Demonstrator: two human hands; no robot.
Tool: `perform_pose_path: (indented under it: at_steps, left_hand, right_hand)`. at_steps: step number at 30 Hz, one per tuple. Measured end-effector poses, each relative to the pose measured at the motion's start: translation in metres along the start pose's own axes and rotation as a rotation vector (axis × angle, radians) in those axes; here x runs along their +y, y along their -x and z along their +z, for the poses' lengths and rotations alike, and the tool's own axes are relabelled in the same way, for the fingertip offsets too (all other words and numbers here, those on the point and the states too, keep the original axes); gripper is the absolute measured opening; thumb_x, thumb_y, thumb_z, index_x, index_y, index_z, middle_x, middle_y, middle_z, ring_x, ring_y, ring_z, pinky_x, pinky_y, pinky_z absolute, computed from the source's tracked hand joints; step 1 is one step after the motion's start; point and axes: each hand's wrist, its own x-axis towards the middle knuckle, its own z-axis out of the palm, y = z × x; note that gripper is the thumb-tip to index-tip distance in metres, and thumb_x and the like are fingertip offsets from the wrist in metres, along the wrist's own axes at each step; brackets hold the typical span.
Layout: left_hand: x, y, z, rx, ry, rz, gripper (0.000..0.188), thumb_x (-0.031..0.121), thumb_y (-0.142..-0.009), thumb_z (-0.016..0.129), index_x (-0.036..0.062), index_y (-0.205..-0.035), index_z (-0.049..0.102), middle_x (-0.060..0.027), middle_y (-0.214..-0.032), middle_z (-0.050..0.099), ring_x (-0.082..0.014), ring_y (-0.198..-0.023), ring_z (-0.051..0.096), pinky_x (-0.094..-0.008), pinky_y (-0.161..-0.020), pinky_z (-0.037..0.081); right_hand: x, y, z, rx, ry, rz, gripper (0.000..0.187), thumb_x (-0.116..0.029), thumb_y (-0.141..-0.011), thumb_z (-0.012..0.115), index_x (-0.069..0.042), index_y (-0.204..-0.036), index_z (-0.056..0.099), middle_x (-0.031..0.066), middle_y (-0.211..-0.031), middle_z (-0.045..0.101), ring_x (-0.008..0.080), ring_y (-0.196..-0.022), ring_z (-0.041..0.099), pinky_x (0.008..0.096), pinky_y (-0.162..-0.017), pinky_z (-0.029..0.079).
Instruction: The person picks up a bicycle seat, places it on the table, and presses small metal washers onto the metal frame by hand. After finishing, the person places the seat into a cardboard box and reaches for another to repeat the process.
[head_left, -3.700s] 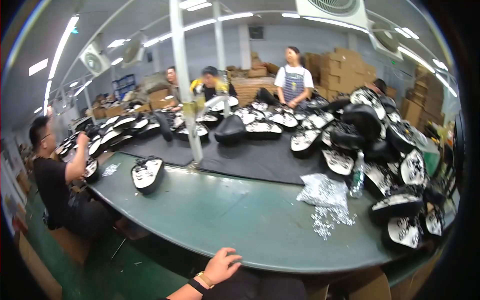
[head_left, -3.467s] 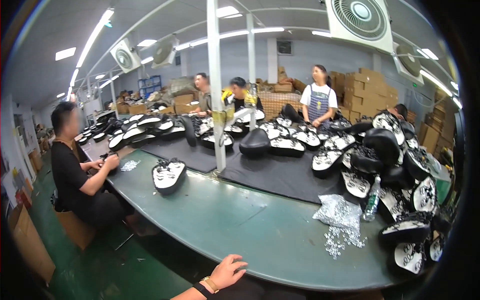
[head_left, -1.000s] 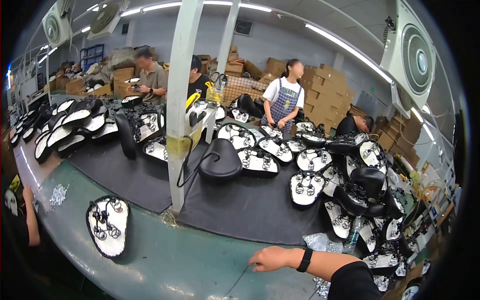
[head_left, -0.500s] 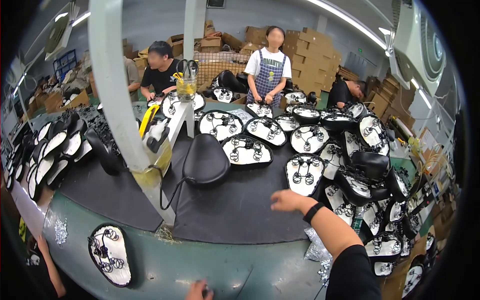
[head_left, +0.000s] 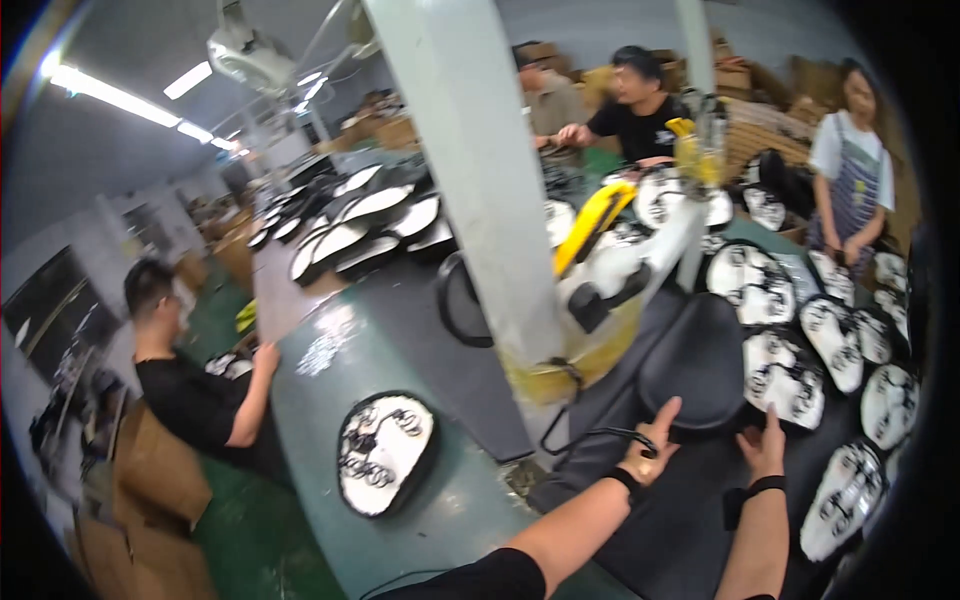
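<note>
A black padded bike saddle (head_left: pixel 690 365) lies top side up on the dark mat (head_left: pixel 655 535). My left hand (head_left: pixel 650 450) is at its near edge, fingers stretched out, beside a black cable (head_left: pixel 590 436). Just to the right, my right hand (head_left: pixel 765 448) is raised with fingers extended, close to an upturned saddle (head_left: pixel 783 378) with a white underside and black springs. Both hands look free of any object; whether either fingertip touches a saddle I cannot tell. Another upturned saddle (head_left: pixel 385 455) lies alone on the green tabletop (head_left: pixel 460 500) to the left.
A pale post (head_left: pixel 480 200) with yellow tape at its base rises from the table. A yellow-handled tool (head_left: pixel 592 228) hangs beside it. Small metal parts (head_left: pixel 330 338) lie at the table's left edge, near a seated co-worker (head_left: pixel 200 370). More saddles (head_left: pixel 845 500) lie right; others work behind.
My view has swung left, so the scene shifts right and tilts. My left hand has come up from the lower edge to the black saddle; both hands are now side by side.
</note>
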Motion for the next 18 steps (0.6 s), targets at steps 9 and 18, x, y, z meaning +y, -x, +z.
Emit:
perform_pose_path:
  at_steps: [9, 18]
  left_hand:
    - [0.13, 0.053, 0.072, 0.4, 0.663, -0.562, 0.046, 0.029, -0.088, 0.083, 0.0038, -0.123, 0.065, -0.0074, -0.121, 0.069, -0.0221, -0.116, 0.062, -0.0488, -0.106, 0.043]
    - [0.199, 0.27, -0.025, 0.164, 0.41, -0.53, 0.068, 0.012, -0.084, 0.085, -0.0036, -0.14, 0.05, -0.0143, -0.133, 0.063, -0.0245, -0.121, 0.063, -0.038, -0.105, 0.05]
  right_hand:
    - [-0.004, 0.013, -0.065, 0.125, -0.023, -0.073, 0.033, -0.019, -0.095, 0.055, -0.004, -0.125, 0.057, 0.0178, -0.108, 0.065, 0.0385, -0.087, 0.066, 0.056, -0.079, 0.059]
    - [-0.003, 0.288, -0.148, 0.128, 0.155, 0.019, 0.042, -0.01, -0.084, 0.055, 0.008, -0.121, 0.056, 0.0225, -0.1, 0.065, 0.0401, -0.081, 0.07, 0.0547, -0.062, 0.064]
